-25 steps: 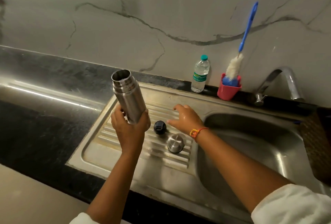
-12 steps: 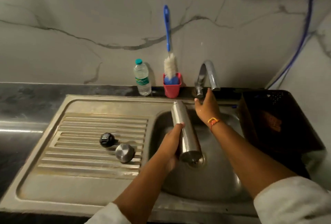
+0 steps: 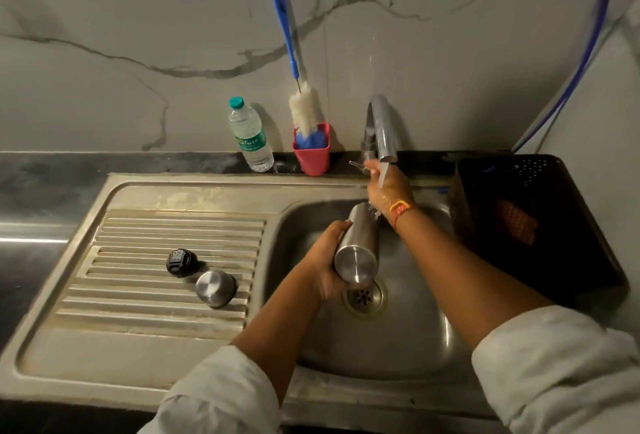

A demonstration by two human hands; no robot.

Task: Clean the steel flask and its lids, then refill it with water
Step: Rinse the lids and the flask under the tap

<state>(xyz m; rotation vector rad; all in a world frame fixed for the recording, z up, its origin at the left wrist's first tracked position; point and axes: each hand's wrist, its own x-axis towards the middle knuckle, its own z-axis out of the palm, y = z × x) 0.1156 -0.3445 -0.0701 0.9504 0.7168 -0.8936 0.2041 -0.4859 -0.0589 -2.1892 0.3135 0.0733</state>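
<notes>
Steel flask (image 3: 358, 243) is in the left hand (image 3: 327, 262), fingers wrapped round its lower body. It's tilted over the sink (image 3: 398, 357) basin, base above the drain, mouth up near the tap (image 3: 381, 128). The right hand (image 3: 388, 187) is at the tap lever with water running over its back; can't tell if it's gripping the lever or just touching it. The black stopper (image 3: 181, 262) and steel cap (image 3: 215, 288) sit together on the drainboard ribs, near the basin edge. My two cents: get the mouth right under the stream, use moderate flow so it won't splash, then swirl and dump. Wet steel is slippery, so grip firm.
</notes>
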